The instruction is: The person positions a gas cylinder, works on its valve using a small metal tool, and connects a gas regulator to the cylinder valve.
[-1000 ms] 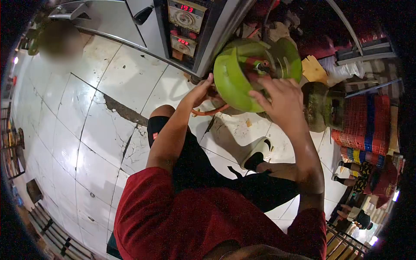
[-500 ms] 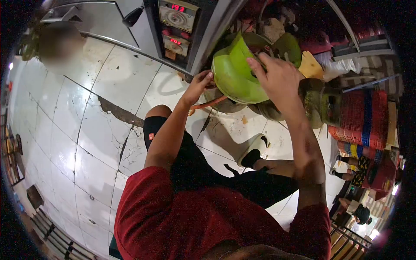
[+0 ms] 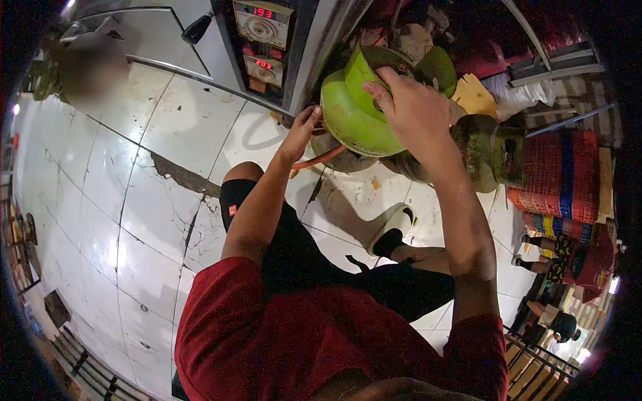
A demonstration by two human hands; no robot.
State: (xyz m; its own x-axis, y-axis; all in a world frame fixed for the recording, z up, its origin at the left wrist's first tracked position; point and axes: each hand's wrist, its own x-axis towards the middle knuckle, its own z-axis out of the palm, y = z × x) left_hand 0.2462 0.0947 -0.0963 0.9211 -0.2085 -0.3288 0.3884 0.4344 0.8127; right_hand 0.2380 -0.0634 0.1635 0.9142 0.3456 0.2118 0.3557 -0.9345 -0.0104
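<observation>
A bright green gas cylinder point(image 3: 352, 123) with a raised collar is tilted beside the oven's corner. My right hand point(image 3: 412, 107) is closed over the collar's rim, thumb on the near side. At the cylinder's left side is my left hand point(image 3: 299, 136), its fingers bent close together near the edge; whether they pinch anything is too small to tell. An orange hose point(image 3: 321, 158) runs from below my left hand to beneath the cylinder. The cylinder's valve is hidden behind the collar and my right hand.
An oven panel point(image 3: 263, 27) with red digits stands ahead. Right of the green cylinder are a dirty, darker cylinder point(image 3: 476, 157), yellow cardboard point(image 3: 476, 97) and stacked red crates point(image 3: 555, 177). My shoe point(image 3: 394, 227) rests on cracked floor tiles point(image 3: 160, 220). Two people are far right.
My right hand has moved from inside the collar to its rim and closed there. The green cylinder has turned and tilted, hiding its valve. My left hand's fingers have bent inward.
</observation>
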